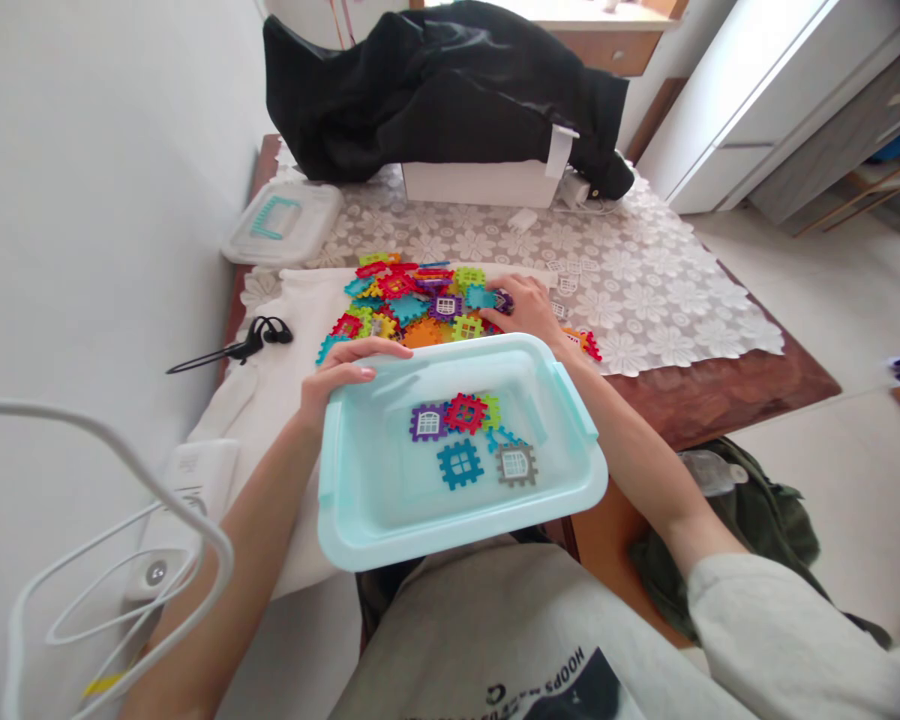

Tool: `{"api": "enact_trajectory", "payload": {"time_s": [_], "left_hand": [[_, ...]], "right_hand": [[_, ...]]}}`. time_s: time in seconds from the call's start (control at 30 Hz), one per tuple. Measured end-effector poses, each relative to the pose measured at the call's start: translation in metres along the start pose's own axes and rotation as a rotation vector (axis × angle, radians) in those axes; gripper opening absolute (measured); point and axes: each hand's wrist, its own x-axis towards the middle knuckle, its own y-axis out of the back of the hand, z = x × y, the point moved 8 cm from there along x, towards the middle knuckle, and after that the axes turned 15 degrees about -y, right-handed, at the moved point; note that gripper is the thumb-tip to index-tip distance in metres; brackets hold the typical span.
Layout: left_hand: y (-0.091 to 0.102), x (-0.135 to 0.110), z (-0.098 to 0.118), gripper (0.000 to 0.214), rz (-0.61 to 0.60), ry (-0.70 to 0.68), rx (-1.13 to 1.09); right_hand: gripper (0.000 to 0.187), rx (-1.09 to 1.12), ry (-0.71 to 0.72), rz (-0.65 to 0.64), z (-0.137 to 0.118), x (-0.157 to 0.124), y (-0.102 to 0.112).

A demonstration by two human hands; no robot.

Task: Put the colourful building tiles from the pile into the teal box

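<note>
A pale turquoise plastic tub [390, 505] is tilted toward me at the table's front edge. My left hand [345, 375] grips its far left corner, fingers over the rim. Inside lie several notched plastic building pieces, among them a blue window piece [460, 464], a red piece [466, 412], a purple piece [428, 422] and a grey piece [517, 465]. Behind the tub is a heap of colourful building pieces [409, 308]. My right hand [526, 308] is at the heap's right side, thumb and fingers closed around a dark purple building piece [503, 301], partly hidden by the fingers.
A clear lid with a turquoise handle [281, 222] lies back left. Black earphones [259, 338] rest on the white cloth. A black cover [450, 90] drapes over a white box [480, 185] at the back. A white cable [120, 415] loops at left. Loose pieces lie right of my wrist.
</note>
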Motion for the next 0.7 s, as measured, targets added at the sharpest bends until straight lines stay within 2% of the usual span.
{"api": "enact_trajectory", "payload": {"time_s": [0.1,0.2,0.37,0.43,0.53,0.6,0.7], "left_hand": [[-0.001,0.000,-0.001,0.034,0.004,0.020,-0.001],[-0.002,0.000,0.001,0.034,0.004,0.006,0.007],[-0.003,0.002,0.006,0.032,0.025,-0.039,0.021],[-0.005,0.002,0.005,0.033,0.022,-0.019,0.007],[-0.005,0.002,0.005,0.033,0.020,-0.007,0.008],[-0.004,0.001,0.003,0.033,0.009,0.004,0.011],[-0.001,-0.001,-0.002,0.032,-0.005,0.022,0.012]], "right_hand": [[0.042,0.263,-0.035,-0.025,-0.004,0.001,0.012],[0.058,0.539,-0.073,-0.151,-0.014,0.000,0.018],[0.059,0.850,-0.011,-0.319,-0.039,-0.012,0.032],[0.065,0.909,0.036,-0.455,-0.051,-0.021,0.033],[0.082,0.890,0.087,-0.669,-0.063,-0.034,0.027],[0.087,0.810,0.069,-0.632,-0.060,-0.032,0.025],[0.075,0.478,0.009,-0.392,-0.042,-0.021,0.020]]}}
